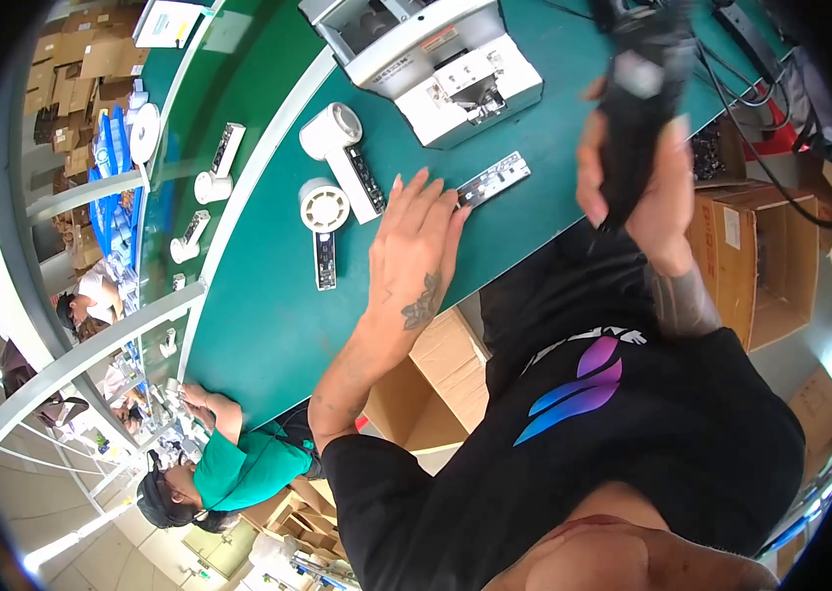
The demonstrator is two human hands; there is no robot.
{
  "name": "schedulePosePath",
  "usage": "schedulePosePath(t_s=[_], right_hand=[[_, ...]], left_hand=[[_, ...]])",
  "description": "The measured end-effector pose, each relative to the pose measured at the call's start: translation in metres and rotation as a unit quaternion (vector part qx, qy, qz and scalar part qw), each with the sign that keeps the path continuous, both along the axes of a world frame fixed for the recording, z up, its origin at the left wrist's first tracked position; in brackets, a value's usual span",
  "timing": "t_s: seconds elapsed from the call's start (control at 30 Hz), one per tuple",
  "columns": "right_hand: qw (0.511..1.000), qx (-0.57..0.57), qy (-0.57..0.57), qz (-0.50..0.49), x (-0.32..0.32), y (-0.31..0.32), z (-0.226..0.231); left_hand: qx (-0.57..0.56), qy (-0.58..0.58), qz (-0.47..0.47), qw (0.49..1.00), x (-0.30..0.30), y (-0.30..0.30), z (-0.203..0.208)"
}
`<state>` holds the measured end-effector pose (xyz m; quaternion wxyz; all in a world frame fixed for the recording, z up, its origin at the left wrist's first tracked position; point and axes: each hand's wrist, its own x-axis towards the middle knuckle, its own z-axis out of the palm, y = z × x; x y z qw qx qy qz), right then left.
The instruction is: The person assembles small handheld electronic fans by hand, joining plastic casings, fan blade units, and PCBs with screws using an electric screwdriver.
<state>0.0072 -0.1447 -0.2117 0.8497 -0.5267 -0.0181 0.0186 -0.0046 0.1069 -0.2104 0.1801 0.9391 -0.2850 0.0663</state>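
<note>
My right hand (667,202) is wrapped round a black electric screwdriver (638,108), smeared by motion, its narrow end pointing down past the table's near edge. Over the green table, my left hand (411,241) has its fingers stretched out. Its thumb side touches the end of a slim white handle shell (495,180) with electronic parts in it. Beside its fingertips lies a white handheld fan (332,133) with its handle opened, circuit parts showing. A second opened fan (324,207) with a round vented head lies left of the hand.
A white and grey bench machine (470,84), like a screw feeder, stands at the far side. Several fan parts (214,187) lie beyond a pale rail. Cardboard boxes (746,261) stand right and below. A co-worker in green (254,468) sits at lower left. Black cables (780,108) hang at right.
</note>
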Motion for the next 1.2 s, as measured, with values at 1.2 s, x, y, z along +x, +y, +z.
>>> schedulePosePath(t_s=[1.2], right_hand=[[0.983, -0.138, -0.031, -0.113, -0.032, -0.015, -0.019]], left_hand=[[0.094, 0.143, -0.163, 0.972, 0.05, 0.006, 0.045]])
